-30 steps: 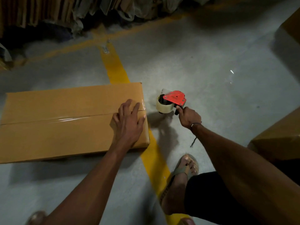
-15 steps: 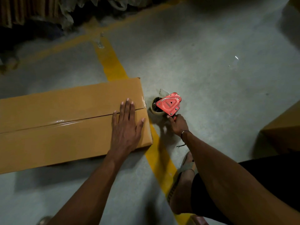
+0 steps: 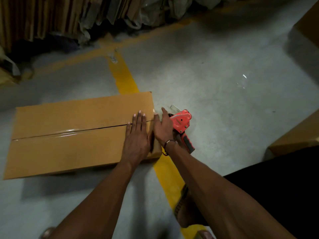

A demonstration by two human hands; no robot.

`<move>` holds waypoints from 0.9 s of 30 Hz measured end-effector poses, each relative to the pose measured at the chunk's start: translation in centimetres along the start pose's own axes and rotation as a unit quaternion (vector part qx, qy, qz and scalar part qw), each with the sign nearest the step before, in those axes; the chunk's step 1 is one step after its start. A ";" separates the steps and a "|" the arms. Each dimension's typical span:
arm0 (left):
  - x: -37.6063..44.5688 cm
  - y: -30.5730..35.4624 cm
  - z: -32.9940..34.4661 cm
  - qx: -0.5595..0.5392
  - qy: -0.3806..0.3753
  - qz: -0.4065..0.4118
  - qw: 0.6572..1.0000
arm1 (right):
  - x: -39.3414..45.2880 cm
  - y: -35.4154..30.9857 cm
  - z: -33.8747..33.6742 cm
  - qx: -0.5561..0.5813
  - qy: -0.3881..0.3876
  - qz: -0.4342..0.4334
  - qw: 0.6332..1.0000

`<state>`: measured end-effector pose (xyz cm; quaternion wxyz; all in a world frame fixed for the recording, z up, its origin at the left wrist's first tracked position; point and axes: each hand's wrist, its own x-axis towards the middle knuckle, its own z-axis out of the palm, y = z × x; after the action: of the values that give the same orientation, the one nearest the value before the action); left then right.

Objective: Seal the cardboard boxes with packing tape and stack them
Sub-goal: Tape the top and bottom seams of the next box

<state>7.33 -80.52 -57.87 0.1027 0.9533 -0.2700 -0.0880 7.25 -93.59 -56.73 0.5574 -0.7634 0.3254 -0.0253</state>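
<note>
On the grey floor (image 3: 215, 69), just left of the yellow line (image 3: 126, 78), lies the box (image 3: 69, 135), flat and long, its flaps closed with a glossy strip of tape (image 3: 72, 134) running along the centre seam. The left hand (image 3: 137, 140) lies flat on the box's right end, fingers (image 3: 138, 121) straight and together, palm down across the seam, grasping nothing. The right hand (image 3: 163, 128) is right beside it at the box's right edge, fingers stretched out and relaxed, fingertips at the top corner of that edge where the tape wraps over; it holds nothing. A dark band circles the right wrist. Just right of that hand the tape gun (image 3: 182, 125) lies on the floor, red body up, dark-and-red handle pointing back toward the person, partly hidden behind the hand; whether the hand touches it is hard to tell. A sandalled foot (image 3: 184, 209) sits on the yellow line near the bottom edge. Another box (image 3: 296, 133) shows at the right edge of the view, and one more at the top right corner. Flattened cardboard sheets (image 3: 51, 16) stand along the far side of the floor.
</note>
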 end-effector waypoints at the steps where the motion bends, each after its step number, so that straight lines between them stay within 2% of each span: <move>1: -0.1 -0.2 -0.2 0.003 -0.012 0.010 1.000 | -0.6 -0.5 0.7 -0.016 -0.011 -0.013 1.000; 4: -0.4 -0.7 -0.5 -0.004 -0.033 0.036 0.999 | -1.2 -1.3 2.1 -0.076 -0.026 -0.024 0.997; 7: 0.0 -0.8 -0.3 0.035 -0.036 0.029 0.998 | 0.0 -1.1 1.9 -0.115 -0.043 0.002 0.992; 10: 0.6 -0.9 -0.2 0.006 -0.041 0.013 0.999 | 0.9 -1.1 1.2 -0.131 -0.079 0.047 0.987; 11: 0.6 -1.0 -0.3 -0.010 -0.038 0.016 0.999 | 0.7 -1.4 1.2 -0.149 -0.063 0.034 0.986; 14: 0.1 -1.7 -0.6 -0.063 -0.028 0.052 0.996 | -1.2 -2.2 2.3 -0.198 0.028 -0.118 0.973; 15: -0.3 -2.1 -0.6 -0.082 -0.025 0.063 0.994 | -1.9 -2.3 3.0 -0.214 0.018 -0.156 0.964; 17: -0.7 -3.0 -0.8 -0.090 -0.022 0.081 0.992 | -2.4 -1.9 4.3 -0.258 -0.010 -0.172 0.951; 22: -2.8 -9.0 -2.0 -0.017 -0.011 0.014 1.000 | -1.9 -0.4 4.8 -0.374 -0.021 -0.181 0.909; 27: -6.7 -18.0 -4.4 0.024 0.012 -0.100 0.995 | -2.3 -0.2 4.9 -0.433 -0.031 -0.187 0.881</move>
<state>11.60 -61.26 -57.27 0.0738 0.9787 -0.1745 -0.0796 7.53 -88.27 -57.67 0.1661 -0.9757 0.1377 0.0378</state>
